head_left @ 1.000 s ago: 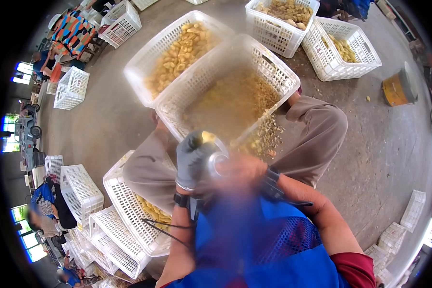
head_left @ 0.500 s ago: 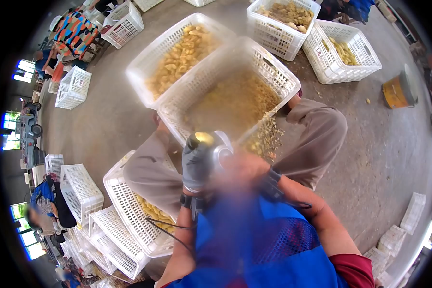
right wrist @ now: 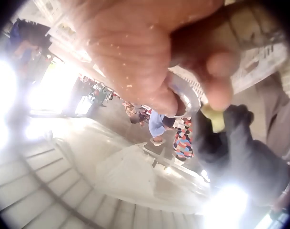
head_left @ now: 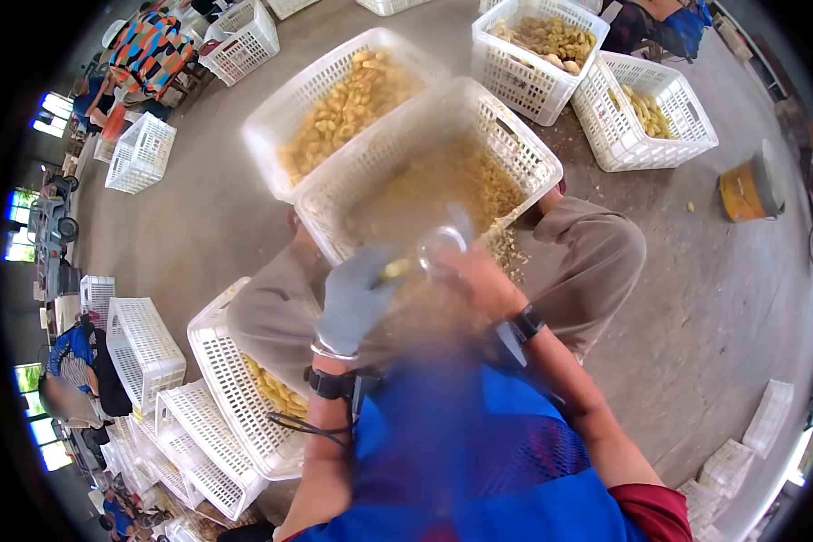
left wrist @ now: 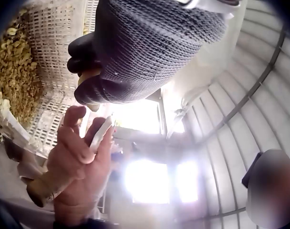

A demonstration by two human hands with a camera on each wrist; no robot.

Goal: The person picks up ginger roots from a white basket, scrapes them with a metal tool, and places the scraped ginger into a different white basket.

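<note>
My gloved left hand (head_left: 357, 303) pinches a small pale yellow root piece (head_left: 395, 268), whose end sticks out past the fingertips toward the other hand. Close beside it, my bare right hand (head_left: 483, 280) grips a shiny ring-shaped metal tool (head_left: 441, 250). In the right wrist view the curved metal band (right wrist: 191, 98) passes around a finger, with the yellow piece (right wrist: 215, 119) just beyond it. A brown wrap (left wrist: 45, 191) covers the right thumb in the left wrist view. Both hands are over the near edge of a white crate (head_left: 515, 126) holding shavings (head_left: 497, 185).
Behind on the left, another white crate (head_left: 262, 135) holds yellow pieces (head_left: 352, 99). More crates stand beyond (head_left: 533, 81) and by my left leg (head_left: 217, 361). A yellow bucket (head_left: 745, 190) is on the right. Shavings lie near my right leg. Other people sit around.
My hands have drawn apart: the right moved forward and right with the metal tool, the left slightly left. The yellow piece now points toward the right hand.
</note>
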